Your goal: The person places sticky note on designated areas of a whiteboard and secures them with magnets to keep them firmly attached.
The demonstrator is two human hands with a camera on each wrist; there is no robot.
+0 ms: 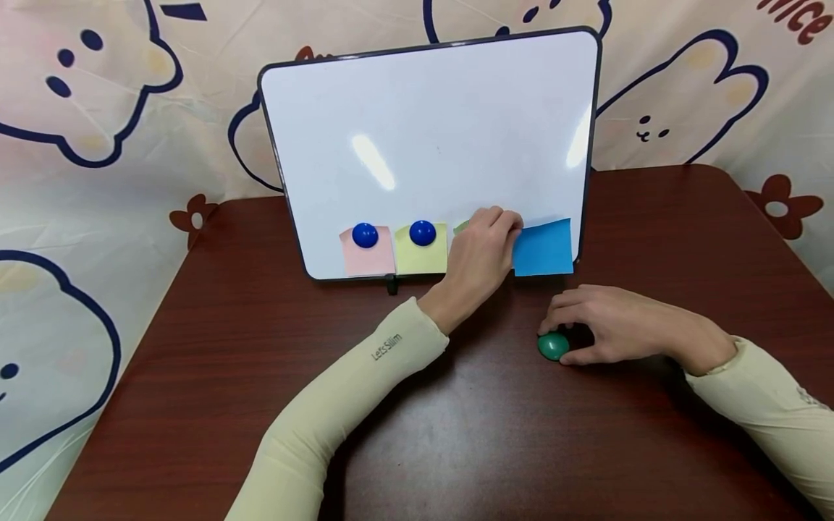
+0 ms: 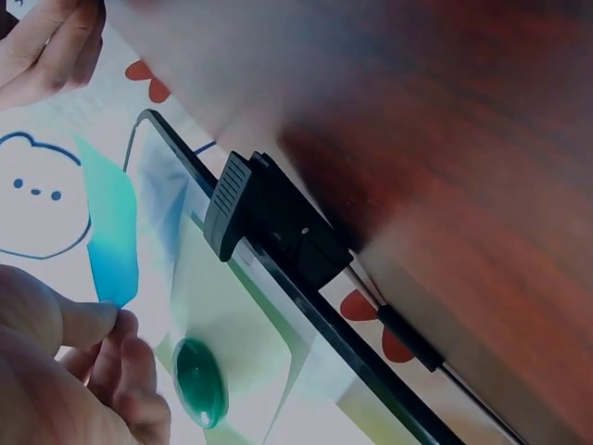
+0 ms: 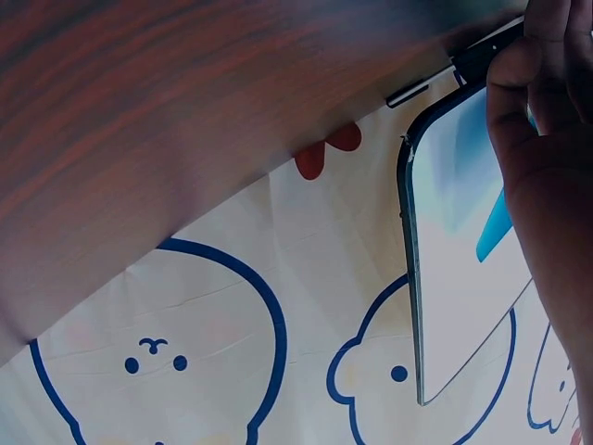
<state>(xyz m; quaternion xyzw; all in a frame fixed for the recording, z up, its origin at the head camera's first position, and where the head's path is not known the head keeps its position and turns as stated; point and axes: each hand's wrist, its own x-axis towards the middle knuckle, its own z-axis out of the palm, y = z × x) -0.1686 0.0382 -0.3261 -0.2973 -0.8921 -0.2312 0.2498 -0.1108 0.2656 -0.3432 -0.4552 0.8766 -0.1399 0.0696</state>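
My left hand [image 1: 485, 250] pinches the upper left corner of a blue sticky note [image 1: 544, 247] against or just in front of the whiteboard [image 1: 430, 130]; the gap cannot be judged. In the left wrist view, thumb and forefinger meet on the blue note [image 2: 113, 232]. Beside them a green magnet [image 2: 199, 382] sits on a pale green note [image 2: 246, 334], mostly hidden by the hand in the head view. Low over the table, my right hand [image 1: 612, 325] holds another green round magnet [image 1: 553, 346] between thumb and fingertips.
A pink note [image 1: 368, 260] and a yellow note [image 1: 420, 259] hang along the board's lower edge, each under a blue magnet [image 1: 365, 235]. Black clips [image 2: 278, 222] support the board on the dark wooden table [image 1: 456, 434]. A patterned cloth [image 1: 684, 94] hangs behind.
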